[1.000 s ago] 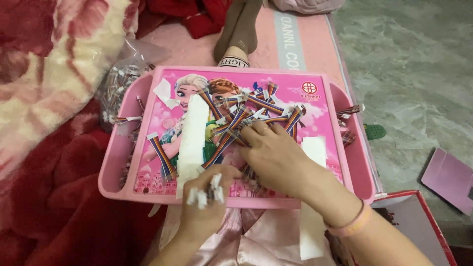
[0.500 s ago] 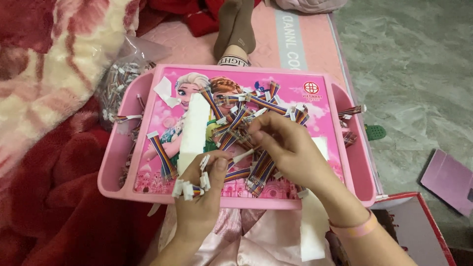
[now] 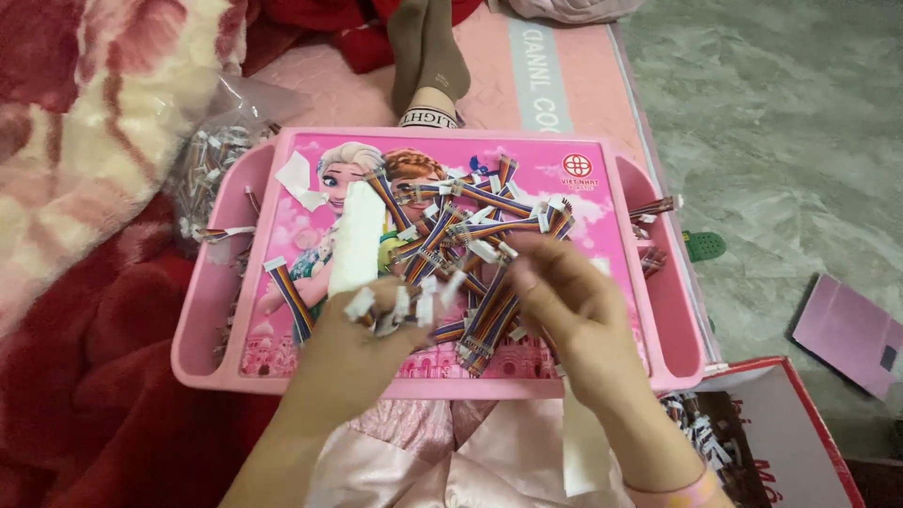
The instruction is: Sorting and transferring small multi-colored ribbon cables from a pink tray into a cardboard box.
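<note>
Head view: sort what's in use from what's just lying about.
In use:
- left hand, pinching a bunch of white connectors
- right hand, over the cable pile
- pink tray under the pile
- white paper strip on the tray

Lying about:
- bag of cables, left of tray
- red box, lower right
- pink card on floor
- blanket

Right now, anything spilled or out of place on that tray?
Mostly tidy. A few ribbon cables hang over the pink tray's right rim, and some lie in its side troughs rather than with the main pile. Nothing looks damaged.
</note>
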